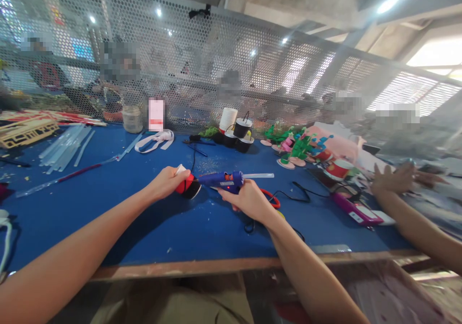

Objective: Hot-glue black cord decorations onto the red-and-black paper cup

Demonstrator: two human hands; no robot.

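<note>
My left hand (165, 183) is closed on a small red and white cup (181, 185) tilted on its side, its black end facing right. My right hand (253, 201) grips a blue hot glue gun (215, 179) by the handle, with a small red light showing. A clear glue stick (260, 175) sticks out of the gun's rear. The gun's nozzle points left and sits close by the cup; whether they touch I cannot tell. Beneath both hands lies the blue tabletop (155, 237).
Left are glue sticks (65, 146), a wooden lattice piece (29, 130), a jar (132, 119) and white ribbon (154, 141). Black-topped cups (242, 127) stand behind, beside green and pink figures (301, 146). A purple power strip (352, 208) and another person's hand (391, 178) are right.
</note>
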